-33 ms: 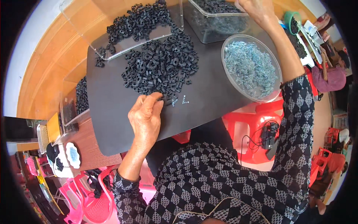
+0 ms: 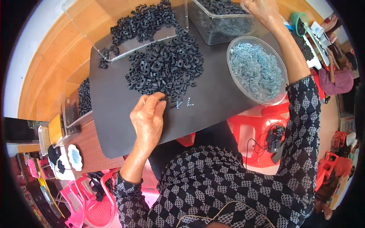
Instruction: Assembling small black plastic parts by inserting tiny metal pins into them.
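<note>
My left hand [image 2: 147, 117] is at the near edge of a pile of small black plastic pieces [image 2: 163, 64], which have holes in them and look like cord-lock parts. Its thumb and forefinger are pinched together on one dark piece, mostly hidden by the fingertips. Just right of those fingertips, a few small metal springs [image 2: 189, 102] lie on the dark grey tabletop [image 2: 125, 129]. My right hand [image 2: 263, 12] is up at the top edge, beside a clear bin [image 2: 224, 16] of black parts. Its fingers are curled, and the picture's edge hides what they hold, if anything.
A round clear tub [image 2: 229, 62] full of springs stands at the right. An open clear box [image 2: 148, 43] with more black pieces lies behind the pile, and another clear bin [image 2: 70, 123] is at the left. A red stool [image 2: 247, 148] holds a black device with a cable.
Almost nothing differs. The tabletop and its contents have shifted very slightly in the picture; both hands keep nearly the same place and pose.
</note>
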The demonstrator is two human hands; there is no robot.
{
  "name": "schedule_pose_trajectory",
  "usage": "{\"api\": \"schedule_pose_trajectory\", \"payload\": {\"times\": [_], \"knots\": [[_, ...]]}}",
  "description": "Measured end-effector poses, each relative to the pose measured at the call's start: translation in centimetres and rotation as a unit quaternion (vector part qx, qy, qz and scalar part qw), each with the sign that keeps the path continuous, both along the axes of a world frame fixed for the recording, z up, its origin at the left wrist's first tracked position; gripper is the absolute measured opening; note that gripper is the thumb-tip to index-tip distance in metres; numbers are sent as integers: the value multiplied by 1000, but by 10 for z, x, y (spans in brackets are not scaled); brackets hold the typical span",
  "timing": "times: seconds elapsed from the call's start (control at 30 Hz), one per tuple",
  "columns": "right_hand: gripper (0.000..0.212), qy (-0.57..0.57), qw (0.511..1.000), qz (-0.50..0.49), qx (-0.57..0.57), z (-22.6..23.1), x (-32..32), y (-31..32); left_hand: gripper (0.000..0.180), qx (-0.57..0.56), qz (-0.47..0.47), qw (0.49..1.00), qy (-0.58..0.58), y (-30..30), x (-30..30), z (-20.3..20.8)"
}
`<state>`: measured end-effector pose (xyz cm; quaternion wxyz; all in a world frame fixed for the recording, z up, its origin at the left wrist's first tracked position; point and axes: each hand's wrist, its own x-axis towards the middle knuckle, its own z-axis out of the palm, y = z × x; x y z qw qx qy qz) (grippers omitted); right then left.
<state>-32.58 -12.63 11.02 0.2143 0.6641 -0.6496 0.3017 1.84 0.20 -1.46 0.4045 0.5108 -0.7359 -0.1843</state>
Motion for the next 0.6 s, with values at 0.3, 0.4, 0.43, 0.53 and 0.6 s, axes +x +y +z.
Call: {"api": "schedule_pose_trajectory", "payload": {"times": [0.3, 0.4, 0.43, 0.53, 0.6], "knots": [[17, 10, 985, 88, -146, -20, 9, 15, 20, -73, 25, 991, -108, -49, -13, 10], [12, 34, 979, 131, -149, -17, 29, 45, 23, -95, 21, 983, -158, -57, -21, 7], [12, 35, 980, 128, -149, -23, 30, 51, 24, -108, 10, 977, -182, -62, -26, 3], [14, 3, 976, 161, -147, -40, 39, 71, 26, -113, -5, 963, -245, -73, -40, -1], [13, -16, 976, 178, -127, -42, 53, 84, 23, -89, -8, 952, -293, -78, -40, -6]]}}
